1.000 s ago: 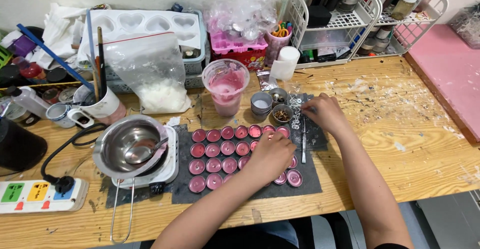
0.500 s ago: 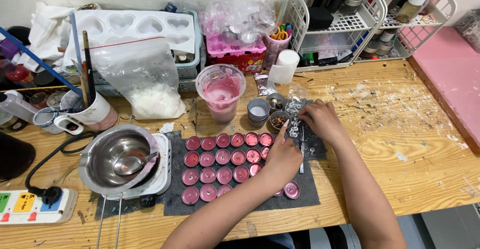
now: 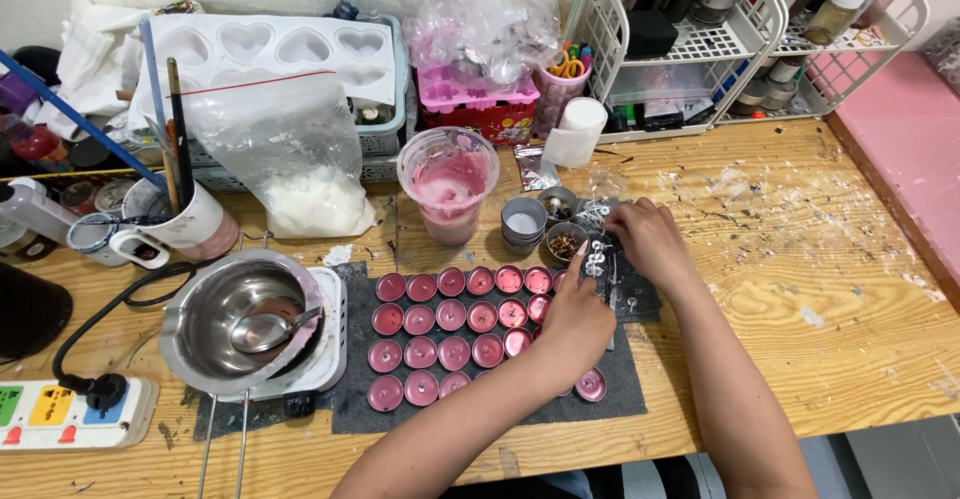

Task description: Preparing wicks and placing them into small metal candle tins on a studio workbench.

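- A white power strip with coloured switches lies at the front left edge of the wooden tabletop, a black plug in it.
- Just right of it a steel melting pot sits on a small white hot plate, a spoon resting inside.
- Behind them stand a white mug full of brushes and a clear plastic bag holding white wax flakes.
- A dark grey mat carries rows of small round cups filled with pink wax, the tealight cups.
- A clear plastic cup smeared with pink stands behind the mat.
- The left hand rests over the right end of the rows, fingers curled and index finger raised toward a small clear packet of white metal pieces; whether it grips anything I cannot tell.
- The right hand pinches that packet at its right edge, fingers closed on it, just beside two small tins.
- White wire racks of bottles stand at the back right.
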